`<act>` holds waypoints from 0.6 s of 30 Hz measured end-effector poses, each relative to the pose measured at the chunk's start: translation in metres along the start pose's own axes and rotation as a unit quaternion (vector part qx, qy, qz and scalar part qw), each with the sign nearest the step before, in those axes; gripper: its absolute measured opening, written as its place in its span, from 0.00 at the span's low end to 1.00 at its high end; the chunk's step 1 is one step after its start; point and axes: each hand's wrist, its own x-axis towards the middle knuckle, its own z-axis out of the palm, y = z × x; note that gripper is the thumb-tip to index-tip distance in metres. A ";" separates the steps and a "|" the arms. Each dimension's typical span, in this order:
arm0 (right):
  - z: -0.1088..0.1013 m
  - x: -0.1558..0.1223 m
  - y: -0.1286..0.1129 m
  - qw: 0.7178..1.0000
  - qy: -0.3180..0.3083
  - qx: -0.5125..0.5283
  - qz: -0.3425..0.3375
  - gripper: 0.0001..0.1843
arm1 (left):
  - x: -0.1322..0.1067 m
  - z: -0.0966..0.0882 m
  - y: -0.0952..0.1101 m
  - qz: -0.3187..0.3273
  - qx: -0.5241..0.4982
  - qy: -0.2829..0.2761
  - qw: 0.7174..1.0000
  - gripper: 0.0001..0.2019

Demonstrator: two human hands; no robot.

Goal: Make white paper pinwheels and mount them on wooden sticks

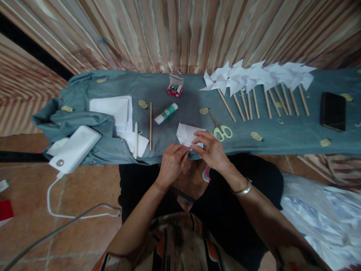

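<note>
While both of your hands meet at the near edge of the cloth-covered table (282, 131), they pinch the same folded white paper (188, 134). Your left hand (172, 162) closes thumb and fingers on the paper's near corner, and your right hand (212, 149) lies just beside it, fingertips pressed on the paper's near right edge. The rest of the sheet spreads away from your grip, flat on the cloth.

Just beyond your right hand lie the green-handled scissors (221, 129), blades pointing away from you. Farther out past them, a row of finished white pinwheels (254, 77) on wooden sticks stretches off to the right, with a dark phone (333, 111) well apart at that end. Past your left hand sit a glue stick (166, 113) and, beyond it, a small open red box (175, 86). To the left of your grip lie a loose wooden stick (150, 126), a white pen (135, 139) and a stack of white paper sheets (113, 109); a white power bank (75, 148) rests farther left still.
</note>
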 end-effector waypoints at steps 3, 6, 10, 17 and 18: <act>0.000 0.000 0.001 1.000 -0.001 -0.003 0.000 0.04 | 0.001 0.000 0.001 -0.011 0.002 -0.009 1.000 0.09; 0.001 0.000 0.001 1.000 -0.004 -0.004 0.001 0.05 | 0.002 0.000 0.002 -0.018 0.001 -0.010 1.000 0.09; 0.001 0.000 0.000 1.000 -0.006 -0.009 0.003 0.05 | 0.003 0.000 0.003 -0.023 0.002 -0.003 1.000 0.08; 0.002 0.000 0.000 1.000 -0.009 -0.015 -0.015 0.08 | 0.001 0.001 0.004 -0.031 0.007 -0.006 0.999 0.08; 0.002 0.000 0.000 1.000 -0.008 -0.015 -0.018 0.08 | 0.001 0.001 0.004 -0.032 0.007 -0.006 0.999 0.08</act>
